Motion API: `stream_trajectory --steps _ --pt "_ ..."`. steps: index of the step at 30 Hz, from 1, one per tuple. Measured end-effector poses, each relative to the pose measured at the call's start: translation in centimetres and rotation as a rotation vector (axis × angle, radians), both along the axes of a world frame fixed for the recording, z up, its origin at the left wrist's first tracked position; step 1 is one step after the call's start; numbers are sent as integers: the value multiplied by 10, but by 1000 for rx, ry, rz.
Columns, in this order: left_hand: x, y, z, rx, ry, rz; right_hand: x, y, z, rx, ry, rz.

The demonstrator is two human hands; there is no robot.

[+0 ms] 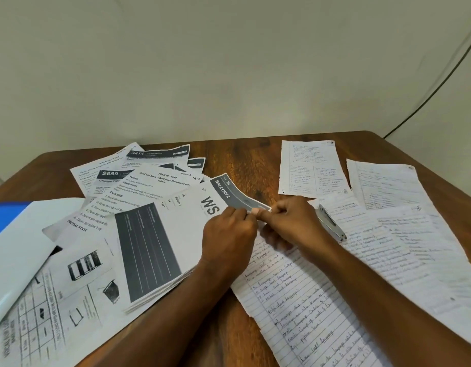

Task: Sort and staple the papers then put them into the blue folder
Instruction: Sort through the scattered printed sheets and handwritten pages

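A stack of printed papers (160,239) lies on the desk (245,160) left of centre, its top sheet showing a dark block and the letters "WS", with a grey "BALCONY 2" band at its far right corner. Both hands meet at that corner. The left hand (229,234) rests on the stack with its fingers curled, pinching the corner's edge. The right hand (290,223) comes in from the right, thumb and fingers also pinching the same corner, touching the left hand's fingertips.

More printed sheets (139,170) fan out beyond the stack toward the far left, overlapping one another. A printed sheet with small pictures and a table (59,292) lies at the near left, partly under the stack. At the left edge lies the blue folder (6,215), with a white sheet (19,247) over most of it.

Just right of the right hand, a silver stapler (331,223) rests on handwritten lined pages (303,300) that spread across the near right of the desk. Two more handwritten pages (308,168) lie at the far right. A dark cable (441,80) runs down the wall behind the desk.
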State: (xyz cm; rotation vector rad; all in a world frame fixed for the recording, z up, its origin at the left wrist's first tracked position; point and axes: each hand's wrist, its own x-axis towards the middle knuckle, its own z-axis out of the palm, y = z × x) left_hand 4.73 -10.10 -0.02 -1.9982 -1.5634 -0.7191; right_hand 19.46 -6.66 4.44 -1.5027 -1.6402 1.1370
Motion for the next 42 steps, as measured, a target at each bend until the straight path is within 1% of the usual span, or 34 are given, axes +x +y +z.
stream_trajectory --steps 2,4,7,9,12,14,16,19,21,23,25,28,30,32,34,37,40,42 --pt "1 -2 1 0 -11 -13 -1 1 -3 -33 107 -26" --pt "3 -5 2 -27 -61 -21 0 3 -4 -24 159 -51" --pt "2 -8 10 -108 -198 19 7 7 -1 29 195 -76" --pt "-5 -9 24 -193 -348 74 13 11 5 54 217 -53" --pt "-25 -3 43 -267 -575 164 23 19 18 123 181 15" --pt "-47 9 47 -327 -637 217 33 25 28 179 118 70" --pt "-71 24 48 -441 -660 249 44 31 39 222 59 181" --pt "-99 39 47 -654 -843 207 58 38 56 249 19 320" --pt "-109 40 47 -756 -941 117 64 44 66 286 1 341" --pt "-118 39 43 -804 -999 5 69 52 70 335 -15 317" --pt "-124 39 37 -801 -1086 -87 71 61 70 362 18 250" --pt "-126 38 33 -733 -1255 -172 65 71 63 352 180 97" --pt "-125 38 32 -672 -1388 -196 55 71 57 310 283 14" --pt "-124 41 35 -617 -1481 -179 46 67 49 202 341 -21" --pt "-123 47 37 -567 -1562 -157 36 61 39 65 322 -4" --pt "-121 64 43 -504 -1647 -101 27 56 24 -81 227 34" --pt "-117 85 48 -467 -1637 -13 23 63 12 -140 170 22" --pt "-112 101 49 -458 -1632 8 20 74 7 -131 123 -25"
